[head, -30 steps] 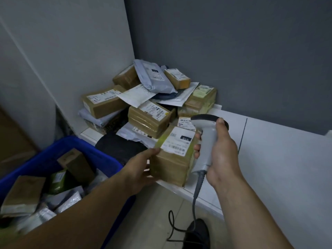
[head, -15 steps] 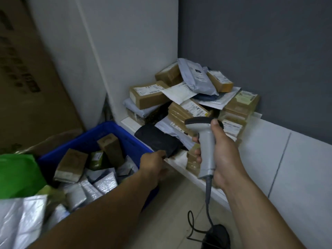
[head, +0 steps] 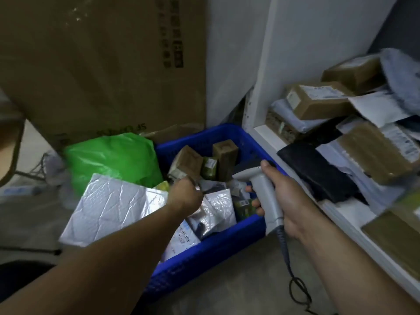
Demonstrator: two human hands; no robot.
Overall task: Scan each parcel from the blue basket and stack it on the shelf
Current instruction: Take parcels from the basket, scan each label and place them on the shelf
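The blue basket [head: 204, 253] stands on the floor left of the white shelf [head: 350, 214]. It holds brown boxes [head: 225, 160], a small green box [head: 209, 167] and silver pouches [head: 218, 208]. My left hand [head: 185, 194] reaches down into the basket with its back to the camera; its fingers are hidden among the parcels. My right hand [head: 288, 201] grips a grey barcode scanner [head: 263, 194] over the basket's right rim. Stacked parcels [head: 318, 103] and a black pouch [head: 318, 171] lie on the shelf.
A large silver mailer [head: 109, 205] and a green plastic bag [head: 113, 160] lie over the basket's left side. A big cardboard carton [head: 91, 64] leans behind them. The scanner's cable [head: 293, 283] hangs to the floor by the shelf edge.
I turned from the shelf to the basket. My left hand left the brown parcel on the shelf and moved down into the basket. My right hand followed with the scanner.
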